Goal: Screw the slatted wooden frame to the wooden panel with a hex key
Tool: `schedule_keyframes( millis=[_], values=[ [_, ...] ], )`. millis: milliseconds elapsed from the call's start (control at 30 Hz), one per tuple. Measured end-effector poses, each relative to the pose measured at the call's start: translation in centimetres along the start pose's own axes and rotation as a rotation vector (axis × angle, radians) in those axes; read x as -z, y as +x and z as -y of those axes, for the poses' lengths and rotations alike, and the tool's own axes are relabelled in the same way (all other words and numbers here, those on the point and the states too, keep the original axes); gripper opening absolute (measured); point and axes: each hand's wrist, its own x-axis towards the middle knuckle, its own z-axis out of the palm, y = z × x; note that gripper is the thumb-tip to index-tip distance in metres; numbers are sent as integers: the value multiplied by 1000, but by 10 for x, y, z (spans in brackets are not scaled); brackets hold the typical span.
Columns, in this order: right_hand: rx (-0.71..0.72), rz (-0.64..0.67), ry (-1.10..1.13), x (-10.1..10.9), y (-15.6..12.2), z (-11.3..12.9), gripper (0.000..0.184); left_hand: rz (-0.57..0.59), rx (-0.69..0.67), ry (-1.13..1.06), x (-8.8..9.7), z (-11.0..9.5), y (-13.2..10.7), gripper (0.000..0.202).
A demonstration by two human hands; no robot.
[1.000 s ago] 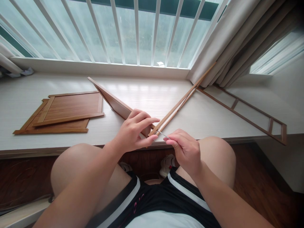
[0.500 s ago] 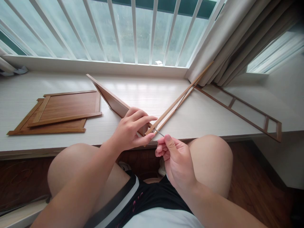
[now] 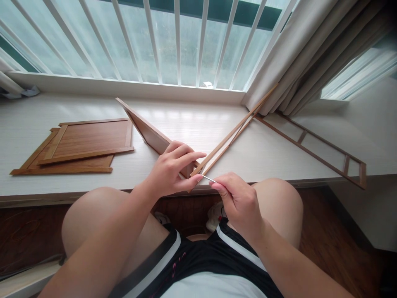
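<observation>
My left hand is closed around the corner where a wooden panel meets a narrow wooden frame. Both pieces stand on edge on the white ledge and form a V, and my index finger reaches toward the frame. In my right hand a thin metal rod that looks like a hex key is pinched between thumb and fingers. Its tip meets the frame near my left thumb; the fingers hide its other end.
Two framed wooden panels lie overlapped on the left of the white ledge. To the right, a ladder-like wooden frame extends past the ledge's front edge. Behind stand a barred window and a grey curtain. My knees are against the ledge.
My right hand has turned over, from palm and curled fingers showing to the back of the hand showing, still pinching the hex key. My left hand and the wooden pieces stay nearly in place.
</observation>
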Motion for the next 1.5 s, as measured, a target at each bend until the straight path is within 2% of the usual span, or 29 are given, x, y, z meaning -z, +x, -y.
schedule_keyframes(
  millis=[233,600,933,1167,1367,1500],
  values=[
    [81,-12,-86,5,7,-3,12,-5,-8,-17,0,1,0,44],
    [117,-34,-118,5,9,-9,15,17,16,-20,1,0,-1,45],
    [233,-27,-197,6,6,-20,32,-3,-12,-28,2,-1,0,43],
    [254,21,-172,6,8,-24,21,15,14,-16,1,0,0,44],
    [401,59,-136,10,17,-36,12,6,2,-19,1,-1,0,44],
    [480,87,-82,12,23,-45,15,6,1,-19,1,-1,-1,43]
  ],
)
